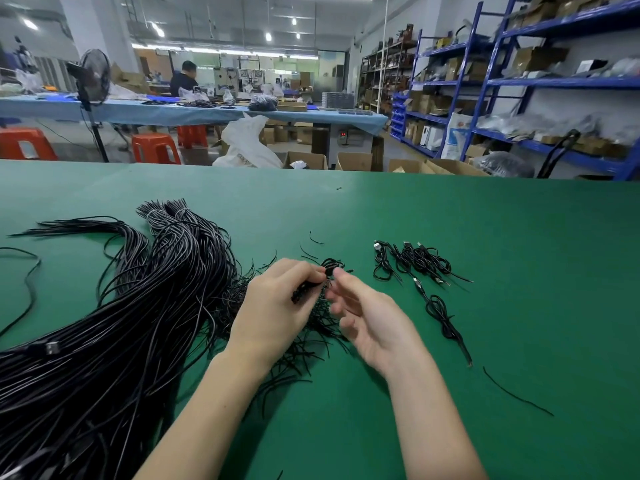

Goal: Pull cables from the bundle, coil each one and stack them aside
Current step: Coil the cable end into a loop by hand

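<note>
A green desk filled the lower two thirds of the frame. Behind it, across the top, ran a workshop with a long blue-covered table, blue shelving on the right holding cardboard boxes and bagged goods, and open cardboard boxes on the floor just beyond the desk's far edge; what lay inside them could not be made out, save something white and dark in one left of centre. A white sack stood beside them, orange stools to the left, and a standing fan in the upper left.

The bundle of long black cables covered the lower left of the desk, fanning toward the upper left. At its right edge, in the centre of the frame, lay a tangle of short thin black ties.

The left hand hovered over those ties, its fingers curled and pinching a small coiled cable at the fingertips. The right hand sat just beside it, palm turned leftward, fingers loosely bent, its fingertips meeting the same coil; whether it truly gripped it was unclear.

To the right of the hands, a stack of finished coiled cables lay on the desk, with one more coiled cable just below it. A loose tie lay at lower right.
</note>
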